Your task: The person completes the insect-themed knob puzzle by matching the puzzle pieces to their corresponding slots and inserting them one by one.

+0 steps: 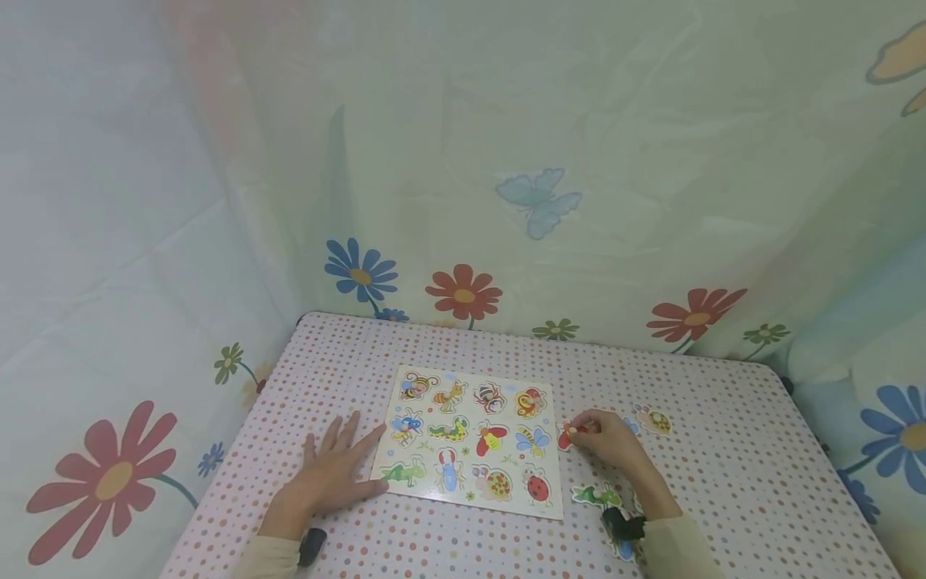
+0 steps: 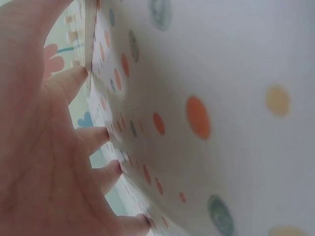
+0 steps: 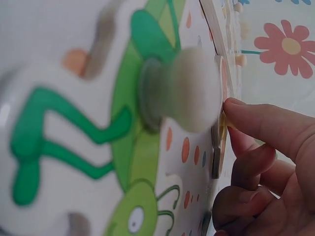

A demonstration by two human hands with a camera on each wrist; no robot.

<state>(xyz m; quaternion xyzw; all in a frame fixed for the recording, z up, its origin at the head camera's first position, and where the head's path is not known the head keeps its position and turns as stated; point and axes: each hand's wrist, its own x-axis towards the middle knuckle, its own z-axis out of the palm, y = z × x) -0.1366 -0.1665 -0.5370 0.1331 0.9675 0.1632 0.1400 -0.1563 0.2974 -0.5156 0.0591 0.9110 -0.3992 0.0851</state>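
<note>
Snag risk on the right

My right hand pinches a flat red insect piece, just beside the white rectangular picture board. My left hand rests spread on the dotted desk. Dragged low, the piece could catch the board's raised edge.

Worktop: pale, covered in red, orange and grey-green dots
Backdrop: pale, wrinkled sheeting behind the worktop and along both sides
Butterfly: light blue, above the flowers
Blue flower: low on the backdrop, left of a red flower
Orange shape: upper right (cut off by the view's edge, so hard to name)
</note>
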